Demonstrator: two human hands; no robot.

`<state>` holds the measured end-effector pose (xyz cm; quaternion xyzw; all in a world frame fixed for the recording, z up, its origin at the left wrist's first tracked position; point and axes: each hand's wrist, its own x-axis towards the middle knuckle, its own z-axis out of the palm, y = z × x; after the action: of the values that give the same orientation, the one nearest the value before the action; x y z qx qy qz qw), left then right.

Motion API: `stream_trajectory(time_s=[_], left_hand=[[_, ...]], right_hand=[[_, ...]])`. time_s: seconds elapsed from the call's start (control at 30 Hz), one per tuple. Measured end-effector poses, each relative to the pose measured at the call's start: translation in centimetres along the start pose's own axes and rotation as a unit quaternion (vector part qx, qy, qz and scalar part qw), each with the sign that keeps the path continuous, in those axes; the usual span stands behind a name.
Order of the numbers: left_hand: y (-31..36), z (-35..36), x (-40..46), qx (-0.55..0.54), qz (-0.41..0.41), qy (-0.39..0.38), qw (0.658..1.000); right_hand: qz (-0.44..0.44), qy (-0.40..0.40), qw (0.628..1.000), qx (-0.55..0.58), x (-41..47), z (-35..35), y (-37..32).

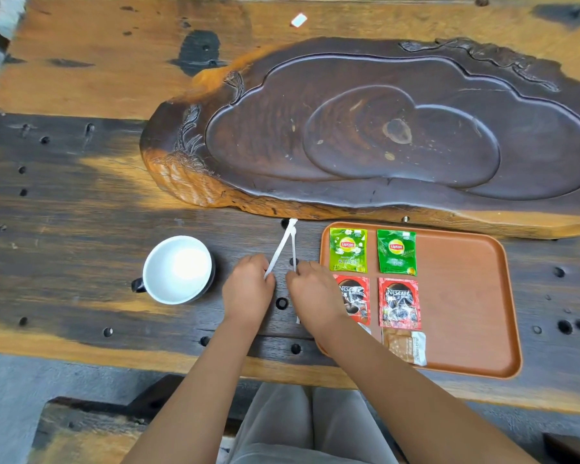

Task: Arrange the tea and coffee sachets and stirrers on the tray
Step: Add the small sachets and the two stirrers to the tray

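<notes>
Both bare forearms are reaching forward from the bottom of the view, converging over the dark, weathered wooden bench [81,202] just left of the flat orange-brown rectangular tray [466,296]. The left hand [248,289] is lying knuckles up with its fingers curled closed around the near end of a thin white paper-wrapped stirrer [280,249], which is slanting away and to the right. The right hand [315,293] is angling in from the right, its wrist crossing the tray's left edge, its fingers pinched on the near end of a second thin white stirrer [294,246] that is standing almost straight away from the person. The far tips of the two stirrers are meeting in a narrow V near the edge of the large dark carved wooden tea board [382,128].

On the tray, two green Lipton tea sachets [348,250] are lying side by side in the far row, two red Nescafé coffee sachets [399,303] are lying below them, the left one partly covered by the right hand, and a brown-and-white sachet [406,346] is lying nearest the person. A white round ceramic cup with a dark handle [177,269] is sitting on the bench, left of the hands.
</notes>
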<state>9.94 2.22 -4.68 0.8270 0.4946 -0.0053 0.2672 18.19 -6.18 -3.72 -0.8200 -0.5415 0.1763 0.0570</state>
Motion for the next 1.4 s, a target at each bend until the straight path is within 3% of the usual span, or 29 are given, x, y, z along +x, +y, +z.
stream_trajectory(time_s=[0.2, 0.4, 0.5, 0.7, 0.9, 1.03, 1.2, 1.3, 1.4], left_hand=[[0.1, -0.8, -0.3, -0.137, -0.102, -0.014, 0.985], [2.0, -2.0, -2.5, -0.319, -0.185, -0.069, 0.927], [4.0, -2.0, -4.1, -0.351, -0.175, -0.107, 0.914], [10.2, 1.3, -6.2, -0.303, -0.060, -0.162, 0.937], [17.0, 6.6, -7.8, -0.245, 0.018, -0.212, 0.946], [19.8, 9.3, -8.4, -0.208, 0.008, -0.212, 0.955], [21.3, 10.1, -9.1, -0.192, -0.011, -0.266, 0.945], [21.5, 9.0, -9.3, -0.087, 0.067, -0.240, 0.965], [21.2, 8.0, -9.3, 0.004, 0.227, -0.163, 0.960]], right_hand=[[0.051, 0.042, 0.994, 0.092, 0.1, -0.2, 0.1], [0.167, 0.128, 0.930, 0.303, -3.3, -2.7, 2.8], [0.218, 0.145, 0.900, 0.349, -5.9, -3.7, 4.8], [0.319, 0.182, 0.853, 0.371, -11.3, -4.3, 11.5], [0.368, 0.157, 0.864, 0.305, -14.5, -4.3, 17.8], [0.345, 0.130, 0.885, 0.282, -14.9, -4.0, 20.5], [0.315, 0.061, 0.920, 0.225, -15.1, -3.6, 22.6], [0.265, 0.084, 0.950, 0.140, -16.0, -4.1, 23.3], [0.192, 0.145, 0.967, 0.081, -16.8, -4.6, 24.2]])
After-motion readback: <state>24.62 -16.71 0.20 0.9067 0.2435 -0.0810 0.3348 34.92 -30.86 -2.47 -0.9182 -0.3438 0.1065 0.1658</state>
